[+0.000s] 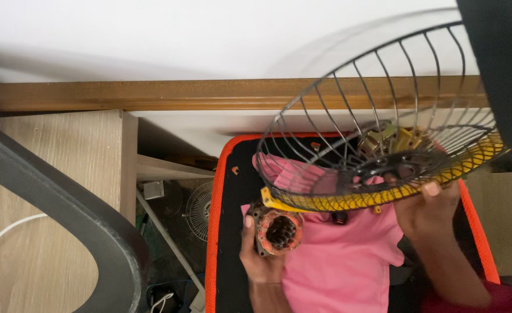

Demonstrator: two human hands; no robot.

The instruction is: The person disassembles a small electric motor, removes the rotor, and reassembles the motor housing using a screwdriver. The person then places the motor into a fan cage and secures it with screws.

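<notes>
no packages in view, no labels, no signs; no screens either

My left hand [260, 255], closed round the motor stator [278, 232], sits just under the yellow rim of the wire fan guard [360, 145], so there is little room upward. My right hand [427, 208] grips that rim. Left of me the wooden cabinet [64, 191] and a dark curved bar [64, 214] block the way; open room lies only between the hands, over the pink cloth [343, 261].

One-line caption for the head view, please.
Left hand grips a copper-wound motor; right hand holds a wire fan guard above a pink cloth.
</notes>
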